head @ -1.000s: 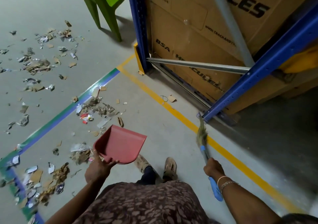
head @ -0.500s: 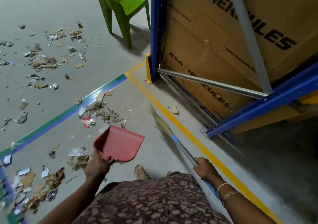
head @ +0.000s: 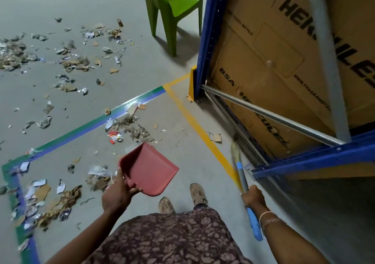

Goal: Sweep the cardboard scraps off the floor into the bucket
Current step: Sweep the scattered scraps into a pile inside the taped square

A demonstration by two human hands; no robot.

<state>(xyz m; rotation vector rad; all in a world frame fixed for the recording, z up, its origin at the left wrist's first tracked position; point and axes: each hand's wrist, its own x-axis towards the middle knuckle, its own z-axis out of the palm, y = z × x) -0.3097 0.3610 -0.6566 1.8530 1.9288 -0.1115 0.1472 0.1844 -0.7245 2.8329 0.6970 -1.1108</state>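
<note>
Gripping the rear edge of a red dustpan (head: 150,172), the left hand (head: 117,196) holds it tilted above the floor. The right hand (head: 252,197) is closed round the handle of a grass broom (head: 240,170), whose bristles reach ahead of that hand beside the blue rack (head: 205,40). Cardboard scraps (head: 60,200) lie in heaps left of and ahead of the left hand, mixed with paper bits. A lone scrap (head: 217,137) lies by the yellow floor line (head: 194,121), just left of the bristles.

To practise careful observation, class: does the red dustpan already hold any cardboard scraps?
No, the red dustpan gripped by the left hand shows a bare inside, and the cardboard scraps lie on the floor.
</note>
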